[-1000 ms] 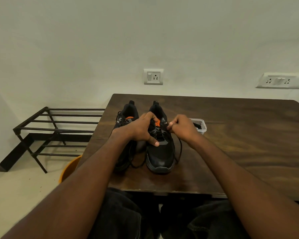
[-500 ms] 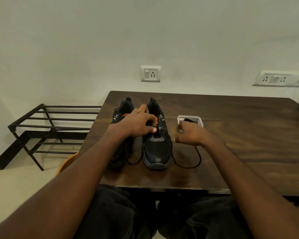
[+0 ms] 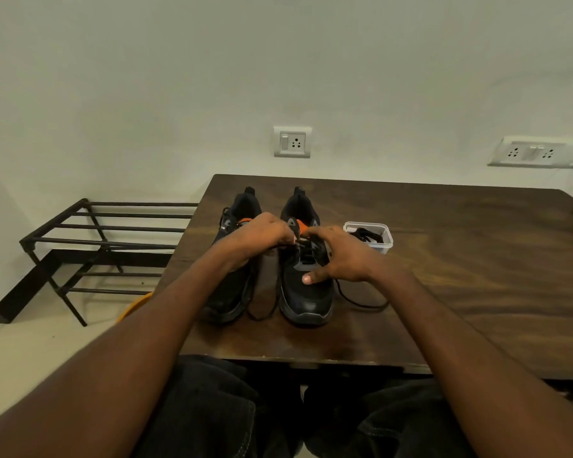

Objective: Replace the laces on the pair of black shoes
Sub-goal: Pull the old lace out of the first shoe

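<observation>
Two black shoes with orange tongues stand side by side on the dark wooden table (image 3: 460, 285), toes toward me. My left hand (image 3: 255, 238) reaches across the left shoe (image 3: 229, 292) and grips the upper of the right shoe (image 3: 306, 302) near its tongue. My right hand (image 3: 341, 259) lies over that shoe's lacing, its fingers curled at the top eyelets on the black lace and its thumb stretched toward the toe. A loose length of the black lace (image 3: 361, 304) loops on the table to the right of the shoe. What the fingertips pinch is hidden.
A small clear plastic tub (image 3: 386, 242) with black laces inside sits just right of the shoes. A black metal rack (image 3: 113, 226) stands on the floor to the left, with an orange object (image 3: 133, 309) by the table's corner. Wall sockets (image 3: 291, 142) are behind.
My right hand pulled the lace out to the right over the table, then came back onto the right shoe's lacing. My left hand stayed on the shoe.
</observation>
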{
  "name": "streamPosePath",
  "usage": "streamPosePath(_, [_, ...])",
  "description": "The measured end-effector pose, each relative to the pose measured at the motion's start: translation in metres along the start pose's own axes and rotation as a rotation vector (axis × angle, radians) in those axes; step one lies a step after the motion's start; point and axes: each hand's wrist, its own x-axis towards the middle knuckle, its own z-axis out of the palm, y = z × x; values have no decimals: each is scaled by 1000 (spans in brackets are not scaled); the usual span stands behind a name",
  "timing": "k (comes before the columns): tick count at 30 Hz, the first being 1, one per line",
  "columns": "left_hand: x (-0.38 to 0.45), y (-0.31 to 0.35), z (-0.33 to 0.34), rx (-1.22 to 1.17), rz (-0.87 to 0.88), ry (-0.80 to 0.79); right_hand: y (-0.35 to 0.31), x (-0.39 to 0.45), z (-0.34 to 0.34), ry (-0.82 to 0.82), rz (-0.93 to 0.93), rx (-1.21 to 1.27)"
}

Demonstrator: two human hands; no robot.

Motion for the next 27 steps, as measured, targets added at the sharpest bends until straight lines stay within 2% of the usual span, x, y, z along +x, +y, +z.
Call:
streamPosePath(2, [0,-3,1,31,39,28,-1,0,2,-2,-3,6])
streamPosePath(6, [-2,9,10,407,272,109,-1,1,4,2,-3,17])
streamPosePath(9, [3,9,17,511,293,105,1,2,4,2,-9,35])
streamPosePath(11, [6,10,18,392,242,131,1,2,5,5,-11,45])
streamPosePath(14, [0,16,11,-66,134,115,0,2,5,13,1,73])
streamPosePath(15, [-3,18,10,-121,128,86,0,2,5,16,2,73])
streamPosePath(17, [-3,14,11,18,163,92,0,2,5,20,-5,60])
streamPosePath(20, [3,10,17,356,231,138,-1,3,6,16,2,46])
streamPosePath(23, [6,12,21,548,284,194,-1,4,6,10,10,43])
streamPosePath(25, [8,11,21,543,291,231,-2,3,5,10,11,62])
streamPosePath(27, [7,14,18,237,299,241,-2,2,5,22,12,86])
